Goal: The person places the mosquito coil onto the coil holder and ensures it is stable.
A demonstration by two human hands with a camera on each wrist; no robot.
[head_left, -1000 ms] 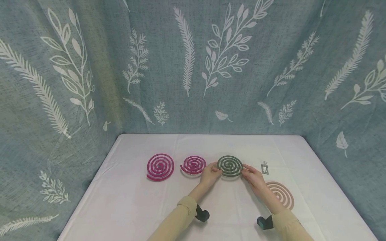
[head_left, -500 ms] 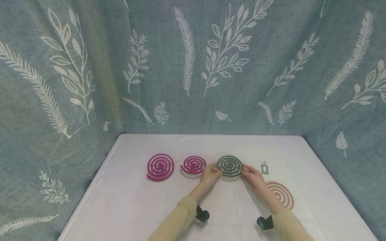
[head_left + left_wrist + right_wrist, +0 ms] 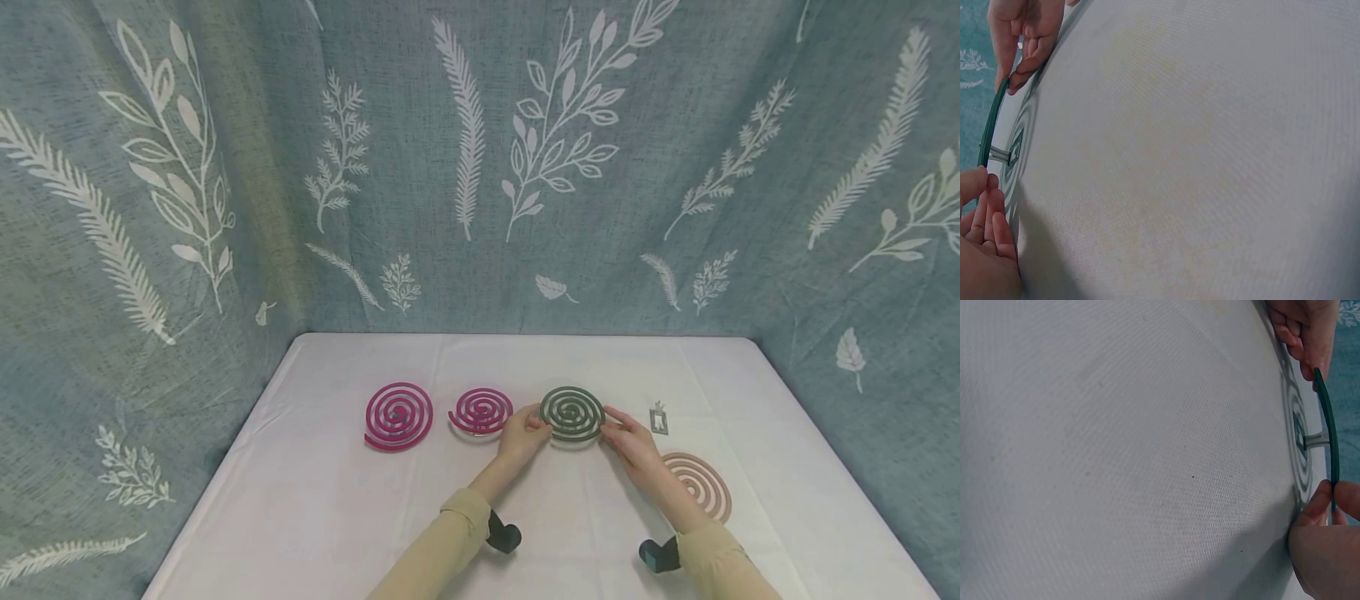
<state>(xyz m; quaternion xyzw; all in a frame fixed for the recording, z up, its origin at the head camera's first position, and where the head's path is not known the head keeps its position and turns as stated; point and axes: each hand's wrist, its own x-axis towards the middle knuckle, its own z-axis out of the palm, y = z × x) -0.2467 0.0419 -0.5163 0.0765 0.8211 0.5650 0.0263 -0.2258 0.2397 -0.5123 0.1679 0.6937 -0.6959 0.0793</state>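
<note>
The fingers of the left hand [image 3: 522,433] pinch the near-left rim of a dark green, flat, round spiral coil [image 3: 572,414], thumb on one side and fingertips on the other. The fingers of the right hand [image 3: 633,444] are clamped in the same way on its right rim, so the coil sits between the two hands, raised above the white cloth-covered tabletop [image 3: 315,517]. Both wrist views show a small grey metal stand [image 3: 1000,155] beneath it, its post reaching up to the coil's underside and its flat, angular base on the tabletop, with curved shadows around it.

Just left of the left hand is a magenta spiral coil [image 3: 481,412]; further left lies a second magenta spiral coil [image 3: 399,417]. Near the right hand, on its right, lies a small silvery frame-like piece [image 3: 658,419] with a prong at its top. A brownish-pink spiral coil [image 3: 705,487] is partly hidden behind the right forearm. Beige sleeves [image 3: 438,550] cover both arms. Behind the tabletop hangs a blue-green curtain [image 3: 420,150] printed with white leaves and sprigs.
</note>
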